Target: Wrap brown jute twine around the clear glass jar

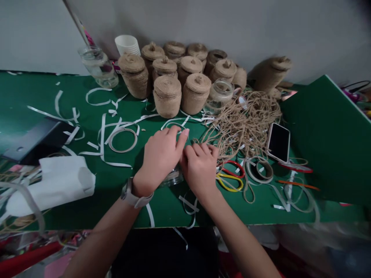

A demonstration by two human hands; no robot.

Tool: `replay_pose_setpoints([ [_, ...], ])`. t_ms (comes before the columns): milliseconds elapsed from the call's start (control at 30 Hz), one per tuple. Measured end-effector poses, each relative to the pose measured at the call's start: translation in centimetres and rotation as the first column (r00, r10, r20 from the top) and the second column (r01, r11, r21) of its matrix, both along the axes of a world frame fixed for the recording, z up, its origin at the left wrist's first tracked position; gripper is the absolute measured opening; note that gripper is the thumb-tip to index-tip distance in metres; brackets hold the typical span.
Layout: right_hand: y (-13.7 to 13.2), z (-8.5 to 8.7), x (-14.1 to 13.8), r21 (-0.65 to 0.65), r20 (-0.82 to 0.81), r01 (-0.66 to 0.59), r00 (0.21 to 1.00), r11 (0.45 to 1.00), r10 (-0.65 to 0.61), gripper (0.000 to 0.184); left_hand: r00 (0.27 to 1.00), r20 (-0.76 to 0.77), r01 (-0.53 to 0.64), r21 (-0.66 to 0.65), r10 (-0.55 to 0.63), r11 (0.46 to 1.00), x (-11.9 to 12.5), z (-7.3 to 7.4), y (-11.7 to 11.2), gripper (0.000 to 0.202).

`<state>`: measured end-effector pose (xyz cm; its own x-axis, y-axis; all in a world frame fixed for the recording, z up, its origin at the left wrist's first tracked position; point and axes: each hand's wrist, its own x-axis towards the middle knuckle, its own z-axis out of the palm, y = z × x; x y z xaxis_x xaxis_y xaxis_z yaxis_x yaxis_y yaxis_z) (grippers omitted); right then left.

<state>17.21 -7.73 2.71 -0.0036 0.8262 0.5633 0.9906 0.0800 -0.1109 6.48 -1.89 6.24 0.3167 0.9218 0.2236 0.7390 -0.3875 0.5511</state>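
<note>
My left hand point(160, 154) and my right hand point(199, 166) are pressed together over a glass jar point(173, 177) that lies on the green table point(116, 181), mostly hidden under them. The left fingers curl over the jar's top, and the right fingers are bent against it beside them. A loose pile of jute twine point(243, 123) lies just right of my hands. My left wrist carries a watch point(133, 196).
Several twine-wrapped jars point(167, 96) stand at the back with a bare glass jar point(220, 94), a glass point(99, 66) and a paper cup point(126, 44). White paper strips point(102, 135), tape rolls point(123, 139), scissors point(232, 177), a phone point(278, 143) and a green board point(330, 135) lie around.
</note>
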Motion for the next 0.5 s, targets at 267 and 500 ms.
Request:
replay_pose_setpoints([
  [267, 0.8, 0.1, 1.8, 0.004, -0.076, 0.065, 0.995, 0.998, -0.065, 0.035, 0.953, 0.300, 0.022, -0.202, 0.041, 0.979, -1.3, -1.5, 2.0, 0.059],
  [500, 0.5, -0.8, 1.5, 0.000, -0.058, 0.068, 0.996, 0.998, -0.068, 0.035, 0.748, 0.658, 0.145, -0.283, 0.082, 0.948, -1.6, -3.1, 1.9, 0.058],
])
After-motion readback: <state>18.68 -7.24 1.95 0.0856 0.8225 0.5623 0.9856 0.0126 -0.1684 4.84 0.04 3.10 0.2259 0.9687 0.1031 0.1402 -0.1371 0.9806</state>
